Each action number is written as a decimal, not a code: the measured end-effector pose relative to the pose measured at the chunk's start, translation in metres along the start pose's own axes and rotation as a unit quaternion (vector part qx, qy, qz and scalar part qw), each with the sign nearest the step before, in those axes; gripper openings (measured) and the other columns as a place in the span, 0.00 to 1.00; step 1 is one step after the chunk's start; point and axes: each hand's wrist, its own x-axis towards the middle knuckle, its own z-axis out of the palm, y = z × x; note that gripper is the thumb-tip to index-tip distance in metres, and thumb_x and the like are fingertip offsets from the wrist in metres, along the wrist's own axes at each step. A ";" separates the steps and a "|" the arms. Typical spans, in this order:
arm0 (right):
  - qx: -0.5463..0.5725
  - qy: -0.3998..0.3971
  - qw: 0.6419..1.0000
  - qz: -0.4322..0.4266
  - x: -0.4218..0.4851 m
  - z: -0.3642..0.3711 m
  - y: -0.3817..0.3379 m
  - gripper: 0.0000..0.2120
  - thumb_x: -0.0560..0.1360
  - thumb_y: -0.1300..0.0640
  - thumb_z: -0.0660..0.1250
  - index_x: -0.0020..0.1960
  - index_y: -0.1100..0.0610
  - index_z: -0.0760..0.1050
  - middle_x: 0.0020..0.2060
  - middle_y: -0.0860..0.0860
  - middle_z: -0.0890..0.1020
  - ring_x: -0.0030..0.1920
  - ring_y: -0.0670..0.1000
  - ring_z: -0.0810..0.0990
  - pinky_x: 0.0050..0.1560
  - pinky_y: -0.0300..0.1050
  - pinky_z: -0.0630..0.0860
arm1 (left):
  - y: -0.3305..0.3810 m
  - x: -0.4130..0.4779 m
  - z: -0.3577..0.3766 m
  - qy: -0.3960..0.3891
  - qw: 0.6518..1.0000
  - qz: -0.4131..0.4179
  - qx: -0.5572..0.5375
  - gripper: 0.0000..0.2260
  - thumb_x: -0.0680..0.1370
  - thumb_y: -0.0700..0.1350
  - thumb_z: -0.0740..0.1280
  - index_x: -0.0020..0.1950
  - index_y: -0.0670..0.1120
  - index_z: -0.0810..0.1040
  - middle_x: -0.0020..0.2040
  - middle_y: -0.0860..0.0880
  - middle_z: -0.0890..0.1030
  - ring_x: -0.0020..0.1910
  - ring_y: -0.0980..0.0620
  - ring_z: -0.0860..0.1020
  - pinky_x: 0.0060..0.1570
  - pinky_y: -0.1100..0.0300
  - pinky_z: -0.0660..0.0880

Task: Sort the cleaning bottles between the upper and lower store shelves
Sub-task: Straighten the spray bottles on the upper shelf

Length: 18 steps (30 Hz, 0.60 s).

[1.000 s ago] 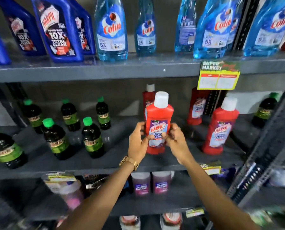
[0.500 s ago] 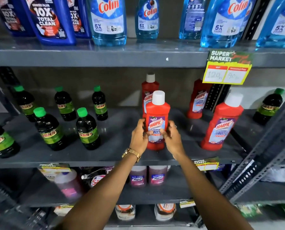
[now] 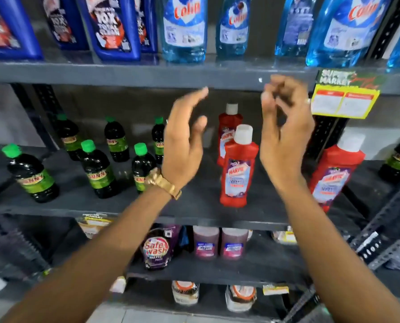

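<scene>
So both hands are off it: left hand (image 3: 185,145) spread, right hand (image 3: 285,129) loosely curled, red Harpic bottle (image 3: 237,169) standing alone on the middle shelf (image 3: 194,206).

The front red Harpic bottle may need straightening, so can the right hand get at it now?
Probably yes: the right hand is empty, raised just beside the front red Harpic bottle, with nothing between them.

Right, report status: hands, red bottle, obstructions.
Left hand open, right hand loosely curled, both empty. Front red Harpic bottle upright on middle shelf. Nothing blocking.
</scene>
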 end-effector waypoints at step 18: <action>0.103 -0.255 0.921 0.275 0.148 0.119 -0.008 0.21 0.74 0.58 0.69 0.63 0.65 0.69 0.61 0.60 0.78 0.58 0.55 0.77 0.57 0.49 0.77 | -0.049 0.189 -0.028 -0.156 0.944 -0.282 0.066 0.18 0.76 0.39 0.66 0.64 0.42 0.67 0.64 0.40 0.76 0.62 0.45 0.75 0.67 0.49 0.70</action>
